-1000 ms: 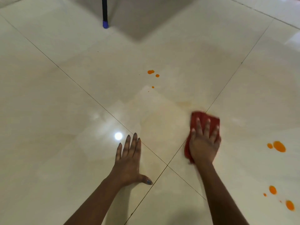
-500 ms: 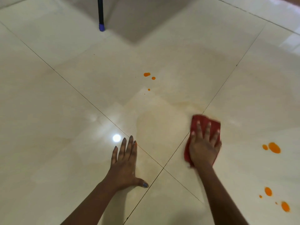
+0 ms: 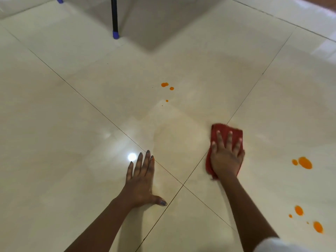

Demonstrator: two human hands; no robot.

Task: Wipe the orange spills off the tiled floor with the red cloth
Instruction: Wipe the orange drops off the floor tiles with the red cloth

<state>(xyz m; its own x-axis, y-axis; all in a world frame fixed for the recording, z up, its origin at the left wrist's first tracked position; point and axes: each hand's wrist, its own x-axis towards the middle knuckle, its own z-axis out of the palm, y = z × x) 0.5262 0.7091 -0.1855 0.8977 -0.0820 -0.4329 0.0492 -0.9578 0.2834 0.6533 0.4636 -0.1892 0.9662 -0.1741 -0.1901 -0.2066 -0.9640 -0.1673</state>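
My right hand (image 3: 226,157) lies flat with spread fingers on the red cloth (image 3: 225,130), pressing it to the cream tiled floor (image 3: 72,142) right of centre. My left hand (image 3: 141,180) rests palm down on the floor, holding nothing. Small orange drops (image 3: 164,84) sit farther ahead of the cloth. A bigger orange spill (image 3: 306,163) lies to the right of the cloth, and more orange spots (image 3: 299,210) are at the lower right. A dull damp patch (image 3: 174,135) spreads between my hands.
A black furniture leg with a blue foot (image 3: 115,34) stands at the top, and another blue foot (image 3: 59,0) shows at the top left edge. Dark grout lines (image 3: 182,185) cross just right of my left hand. A ceiling light glints off the tile (image 3: 132,157).
My right hand with the cloth has stayed on almost the same floor patch, sliding slightly. The view has tilted so that more of the furniture leg shows. The left hand stays planted.
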